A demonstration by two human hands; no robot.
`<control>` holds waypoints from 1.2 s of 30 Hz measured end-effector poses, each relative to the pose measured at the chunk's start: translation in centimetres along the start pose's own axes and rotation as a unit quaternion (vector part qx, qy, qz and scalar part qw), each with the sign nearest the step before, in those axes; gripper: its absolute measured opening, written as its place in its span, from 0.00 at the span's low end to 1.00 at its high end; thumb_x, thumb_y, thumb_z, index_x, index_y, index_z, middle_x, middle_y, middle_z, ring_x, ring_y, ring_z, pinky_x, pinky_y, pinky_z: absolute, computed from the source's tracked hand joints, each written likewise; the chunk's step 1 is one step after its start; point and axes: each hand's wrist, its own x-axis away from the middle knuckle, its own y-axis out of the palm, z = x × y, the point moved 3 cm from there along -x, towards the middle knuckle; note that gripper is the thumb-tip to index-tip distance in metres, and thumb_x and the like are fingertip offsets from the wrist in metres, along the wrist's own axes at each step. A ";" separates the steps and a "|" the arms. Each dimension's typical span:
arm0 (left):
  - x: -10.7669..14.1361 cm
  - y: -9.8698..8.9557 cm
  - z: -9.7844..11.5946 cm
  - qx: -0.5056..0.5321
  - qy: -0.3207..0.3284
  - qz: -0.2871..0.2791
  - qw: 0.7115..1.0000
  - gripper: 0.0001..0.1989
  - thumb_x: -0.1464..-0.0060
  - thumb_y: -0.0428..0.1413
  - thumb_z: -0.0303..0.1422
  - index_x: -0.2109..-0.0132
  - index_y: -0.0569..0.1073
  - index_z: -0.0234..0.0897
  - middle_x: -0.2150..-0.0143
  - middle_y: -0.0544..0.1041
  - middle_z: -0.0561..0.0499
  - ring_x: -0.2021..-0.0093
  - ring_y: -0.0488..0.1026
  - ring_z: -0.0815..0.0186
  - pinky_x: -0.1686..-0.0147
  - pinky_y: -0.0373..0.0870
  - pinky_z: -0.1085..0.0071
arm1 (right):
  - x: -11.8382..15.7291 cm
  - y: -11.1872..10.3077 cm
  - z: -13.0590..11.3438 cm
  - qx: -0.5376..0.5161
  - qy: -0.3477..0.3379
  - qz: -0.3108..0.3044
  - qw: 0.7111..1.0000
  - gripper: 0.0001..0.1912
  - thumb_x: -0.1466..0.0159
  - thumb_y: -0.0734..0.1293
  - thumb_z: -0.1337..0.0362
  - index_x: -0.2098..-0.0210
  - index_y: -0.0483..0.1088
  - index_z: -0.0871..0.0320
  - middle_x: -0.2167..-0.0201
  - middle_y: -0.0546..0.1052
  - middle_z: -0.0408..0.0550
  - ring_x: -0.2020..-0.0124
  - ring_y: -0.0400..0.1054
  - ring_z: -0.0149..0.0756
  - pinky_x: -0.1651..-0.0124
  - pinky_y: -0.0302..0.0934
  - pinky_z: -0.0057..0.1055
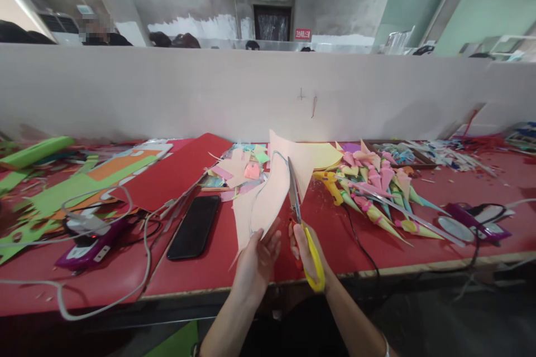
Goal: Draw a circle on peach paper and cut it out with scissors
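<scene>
My left hand [260,254] pinches the lower edge of a pale pink sheet of paper [272,192] with a curved line drawn on it. The sheet is held up at a tilt over the red table. In my right hand [307,248] is a pair of scissors [295,189] with yellow and red handles, fingers wrapped through the loops. Its blades point away from me and lie against the sheet, right of the drawn line. How far the blades are apart is hard to make out.
Left of the paper lie a black phone [195,227], red card [171,170] and a purple power strip [94,242] with white cables. To the right are a yellow glue gun [329,185], several paper cones [379,184] and another purple power strip [479,223]. A white partition [188,95] stands behind.
</scene>
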 end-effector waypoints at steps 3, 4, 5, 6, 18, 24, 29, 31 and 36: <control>0.1 0.0 0.8 -0.020 0.080 0.046 0.996 0.05 0.51 0.50 0.24 0.69 0.69 0.36 0.68 0.77 0.52 0.72 0.73 0.72 0.63 0.68 0.74 | 0.3 -0.1 0.1 -0.014 0.001 0.000 1.000 0.21 0.43 0.57 0.45 0.74 0.59 0.58 0.85 0.55 0.36 0.87 0.46 0.22 0.87 0.41 0.22; 0.2 0.0 1.1 -0.032 0.112 0.055 0.992 0.04 0.52 0.51 0.24 0.70 0.69 0.36 0.69 0.77 0.52 0.72 0.73 0.72 0.62 0.69 0.74 | 0.3 -0.1 0.1 -0.028 0.009 -0.008 1.000 0.21 0.43 0.56 0.45 0.74 0.59 0.58 0.85 0.54 0.36 0.87 0.46 0.22 0.86 0.41 0.21; 0.3 0.0 1.5 -0.047 0.150 0.061 0.986 0.04 0.52 0.51 0.25 0.70 0.70 0.36 0.69 0.77 0.53 0.71 0.73 0.71 0.61 0.69 0.73 | 0.4 -0.1 0.2 -0.042 0.018 -0.018 0.999 0.21 0.43 0.56 0.45 0.75 0.58 0.58 0.85 0.54 0.36 0.87 0.46 0.22 0.86 0.41 0.21; 0.4 -0.1 2.0 -0.064 0.195 0.066 0.976 0.03 0.52 0.52 0.27 0.70 0.70 0.37 0.68 0.77 0.53 0.69 0.74 0.70 0.60 0.69 0.72 | 0.4 0.0 0.2 -0.056 0.024 -0.028 0.998 0.21 0.43 0.55 0.44 0.75 0.58 0.58 0.85 0.54 0.36 0.87 0.46 0.22 0.86 0.42 0.21; 1.7 -2.1 4.8 -0.400 0.335 0.199 0.830 0.15 0.52 0.49 0.45 0.69 0.74 0.41 0.58 0.75 0.51 0.47 0.63 0.58 0.44 0.54 0.61 | 0.2 0.4 0.1 -0.150 -0.015 -0.065 0.986 0.25 0.48 0.56 0.41 0.68 0.60 0.57 0.84 0.55 0.35 0.85 0.46 0.24 0.83 0.44 0.22; 1.8 -1.4 5.2 -0.459 0.371 0.089 0.802 0.20 0.49 0.44 0.46 0.77 0.73 0.43 0.60 0.75 0.53 0.49 0.63 0.60 0.41 0.45 0.65 | 0.2 0.4 -0.4 -0.165 0.000 -0.053 0.985 0.25 0.48 0.56 0.40 0.71 0.60 0.57 0.83 0.54 0.36 0.85 0.44 0.23 0.85 0.41 0.21; 1.4 -1.7 5.5 -0.475 0.386 0.099 0.784 0.20 0.49 0.44 0.46 0.80 0.72 0.44 0.62 0.76 0.56 0.50 0.64 0.62 0.41 0.45 0.67 | 0.1 0.0 0.5 -0.162 0.012 -0.047 0.986 0.25 0.47 0.55 0.40 0.72 0.60 0.57 0.85 0.55 0.36 0.87 0.45 0.22 0.86 0.42 0.21; 1.4 -1.7 5.8 -0.473 0.407 0.104 0.774 0.20 0.48 0.44 0.45 0.80 0.72 0.44 0.61 0.75 0.56 0.49 0.64 0.63 0.41 0.46 0.69 | 0.0 -0.1 0.6 -0.158 0.016 -0.056 0.986 0.24 0.46 0.55 0.40 0.73 0.59 0.57 0.86 0.54 0.35 0.87 0.44 0.22 0.86 0.42 0.21; 1.1 -2.0 6.8 -0.467 0.416 0.125 0.770 0.20 0.49 0.46 0.45 0.81 0.72 0.41 0.63 0.76 0.54 0.50 0.64 0.62 0.41 0.45 0.67 | 0.0 -0.4 0.2 -0.119 -0.003 -0.050 0.992 0.23 0.45 0.55 0.43 0.73 0.58 0.58 0.85 0.54 0.34 0.87 0.43 0.21 0.86 0.40 0.20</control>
